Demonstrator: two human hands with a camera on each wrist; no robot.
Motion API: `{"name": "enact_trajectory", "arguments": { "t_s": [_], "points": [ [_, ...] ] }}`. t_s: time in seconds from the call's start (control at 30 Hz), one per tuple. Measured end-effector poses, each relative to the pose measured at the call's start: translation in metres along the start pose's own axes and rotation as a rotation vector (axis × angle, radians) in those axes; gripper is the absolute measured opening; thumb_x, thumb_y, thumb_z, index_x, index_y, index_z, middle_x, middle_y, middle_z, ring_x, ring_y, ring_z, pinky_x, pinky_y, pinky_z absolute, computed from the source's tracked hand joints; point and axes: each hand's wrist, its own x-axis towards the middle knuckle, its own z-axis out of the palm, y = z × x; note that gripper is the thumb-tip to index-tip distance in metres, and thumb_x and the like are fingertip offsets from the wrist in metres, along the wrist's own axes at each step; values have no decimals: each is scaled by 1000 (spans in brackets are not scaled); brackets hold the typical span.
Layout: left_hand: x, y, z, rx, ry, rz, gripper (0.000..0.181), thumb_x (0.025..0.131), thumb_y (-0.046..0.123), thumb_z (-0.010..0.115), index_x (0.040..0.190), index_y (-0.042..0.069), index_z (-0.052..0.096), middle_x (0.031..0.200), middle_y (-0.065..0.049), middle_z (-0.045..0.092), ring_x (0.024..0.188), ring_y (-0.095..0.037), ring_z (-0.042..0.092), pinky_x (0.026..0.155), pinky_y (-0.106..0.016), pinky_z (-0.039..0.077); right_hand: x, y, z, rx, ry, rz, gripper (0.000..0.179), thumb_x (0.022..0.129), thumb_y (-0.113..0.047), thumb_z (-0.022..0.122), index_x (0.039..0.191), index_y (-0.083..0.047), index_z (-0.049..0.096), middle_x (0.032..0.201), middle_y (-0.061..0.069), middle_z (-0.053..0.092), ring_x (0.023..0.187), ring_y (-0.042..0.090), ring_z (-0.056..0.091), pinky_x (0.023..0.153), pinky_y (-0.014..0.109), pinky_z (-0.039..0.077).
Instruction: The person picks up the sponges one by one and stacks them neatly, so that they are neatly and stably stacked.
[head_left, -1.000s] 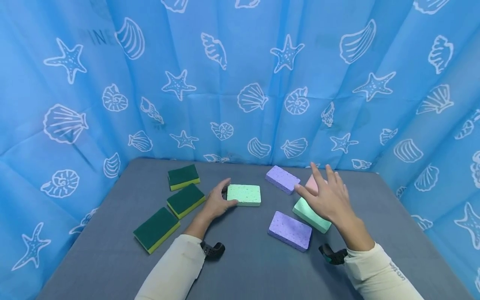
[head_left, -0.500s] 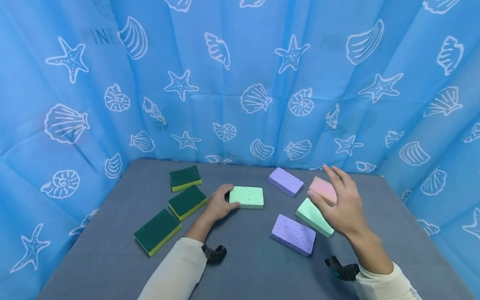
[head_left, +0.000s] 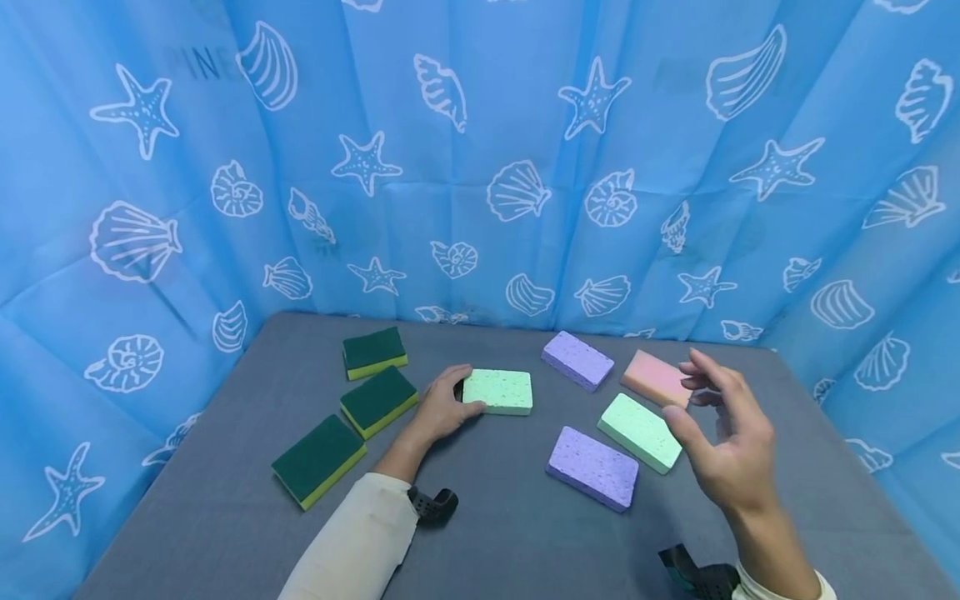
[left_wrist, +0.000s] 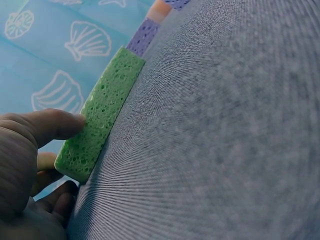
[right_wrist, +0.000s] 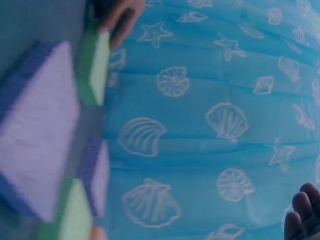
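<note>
My left hand (head_left: 441, 408) holds the left end of a light green sponge (head_left: 498, 392) lying flat in the middle of the table. In the left wrist view the thumb (left_wrist: 65, 124) presses the sponge's long side, with the other fingers bent around its near end. My right hand (head_left: 731, 442) hovers over the right side, fingers loosely bent and nothing in them. Closest to it are a pink sponge (head_left: 656, 377) and a second light green sponge (head_left: 639, 433). Right fingertips (right_wrist: 304, 205) show at the right wrist view's lower right corner.
Two purple sponges, one far (head_left: 577, 360) and one nearer (head_left: 592, 468), lie between the green ones. Left of my left hand, three dark green and yellow scrub sponges (head_left: 318, 460) form a slanted row. A blue shell-print curtain (head_left: 480, 167) surrounds the grey table (head_left: 487, 533).
My right hand has drawn back toward me and to the right, uncovering the pink sponge and the second green one. The left hand keeps its place at its sponge.
</note>
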Motion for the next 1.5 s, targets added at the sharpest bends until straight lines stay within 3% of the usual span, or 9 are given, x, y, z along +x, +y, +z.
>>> {"name": "enact_trajectory", "arguments": {
  "t_s": [0.23,0.43,0.7,0.9,1.1,1.23,1.37,1.5],
  "points": [
    [0,1,-1,-14,2,-6,64,86,20,75,141,0,47,145,-14,42,134,-35,34,103,-51,33,-33,7,3,2,-76,203,66,73,16,64,137,5,50,115,11,55,103,20,50,83,22,39],
    [0,2,-1,1,4,-7,64,86,20,75,140,0,48,144,-14,42,133,-35,36,103,-50,33,-57,16,7,-23,-124,272,66,74,18,67,136,5,50,118,6,55,102,15,50,82,20,39],
    [1,1,0,2,-6,-12,63,87,20,74,141,1,48,145,-14,41,133,-35,35,102,-51,34,-77,28,14,-154,-181,396,65,77,4,74,137,-7,54,118,5,57,100,16,51,78,22,39],
    [1,1,0,-4,-8,-16,63,87,19,74,141,1,47,144,-14,41,133,-34,36,103,-49,34,-85,37,16,-238,-262,408,63,78,-6,77,137,-7,54,117,12,59,100,19,53,76,23,41],
    [2,2,-1,8,-1,-22,62,87,20,74,141,2,48,144,-14,42,133,-34,36,102,-49,34,-95,47,21,-300,-336,408,60,77,-18,81,131,-5,58,116,9,61,103,18,53,82,23,39],
    [1,2,-1,33,-3,-27,62,87,21,74,140,3,49,143,-14,43,132,-34,37,102,-50,35,-101,51,22,-338,-386,388,63,73,-24,84,128,-4,61,114,8,62,106,22,53,87,36,37],
    [0,0,0,44,0,-9,62,86,21,75,140,2,49,142,-15,44,131,-35,38,101,-50,35,-105,53,23,-391,-452,344,67,68,-29,87,126,-6,62,112,7,62,104,27,54,83,50,40],
    [-1,0,0,31,-1,7,62,87,19,74,140,0,49,141,-16,44,131,-36,38,102,-50,35,-108,52,23,-427,-483,291,72,62,-26,89,126,-6,63,109,6,61,100,29,55,80,52,41]
  ]
}}
